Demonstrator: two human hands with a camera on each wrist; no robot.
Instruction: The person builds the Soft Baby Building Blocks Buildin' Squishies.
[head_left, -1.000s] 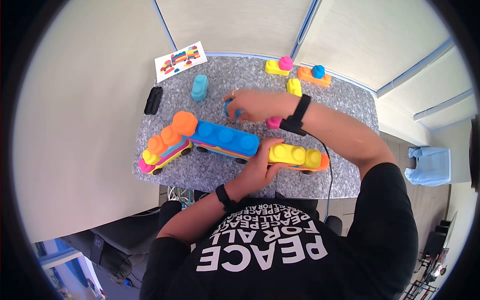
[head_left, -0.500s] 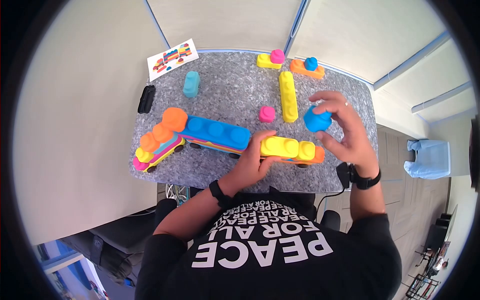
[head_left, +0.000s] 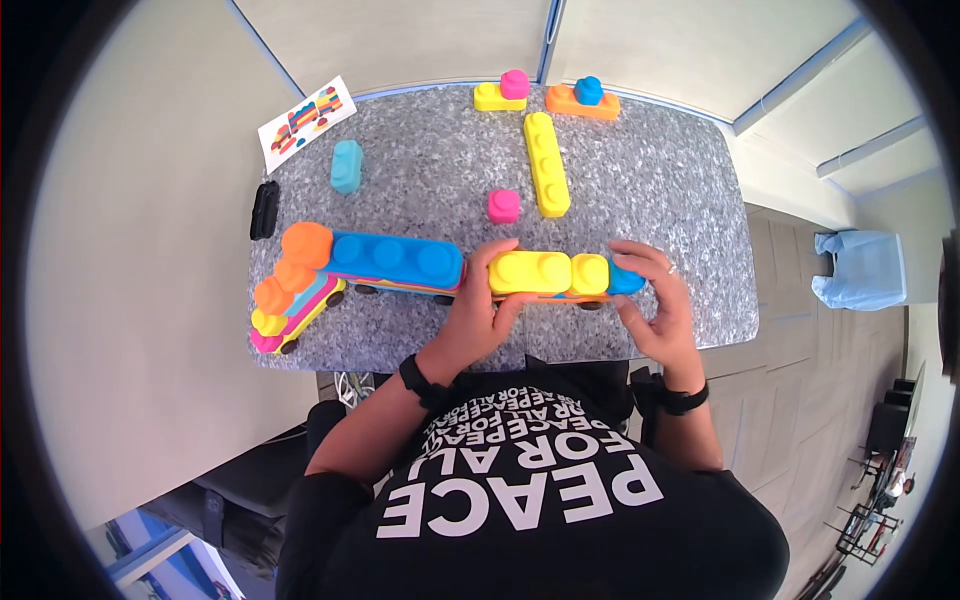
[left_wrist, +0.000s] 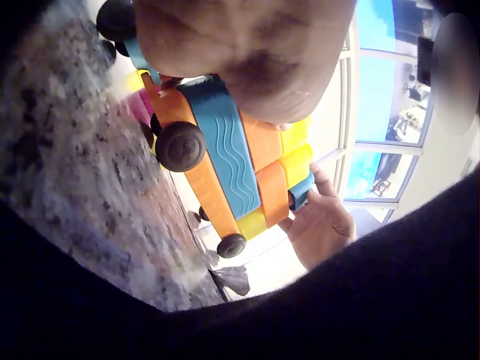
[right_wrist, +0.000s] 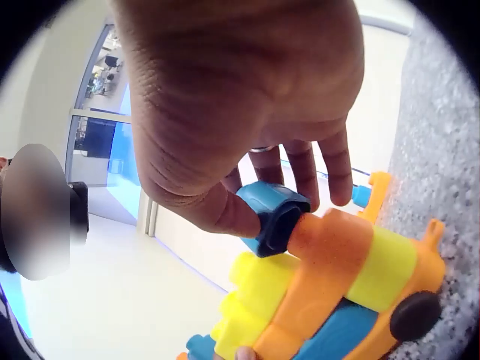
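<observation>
A toy train of big building blocks spans the front of the table. My left hand (head_left: 475, 310) grips the rear of its right car, topped with yellow blocks (head_left: 530, 272), beside the long blue block (head_left: 395, 262) of the middle car. My right hand (head_left: 662, 305) pinches a blue block (head_left: 625, 278) between thumb and fingers at the car's right end. In the right wrist view, this blue block (right_wrist: 274, 199) is tilted, its hollow underside facing the stud of an orange block (right_wrist: 341, 232). Black wheels (left_wrist: 181, 146) show under the car in the left wrist view.
Behind the train lie a pink block (head_left: 504, 206), a long yellow block (head_left: 546, 165) and a light blue block (head_left: 347, 166). Yellow-pink and orange-blue stacks (head_left: 583, 102) stand at the back. A picture card (head_left: 305, 122) and black case (head_left: 264, 210) lie left.
My right hand first reached across the table to the blue block, lifted it to the right, then brought it left to the car's right end. My left hand keeps hold of the car.
</observation>
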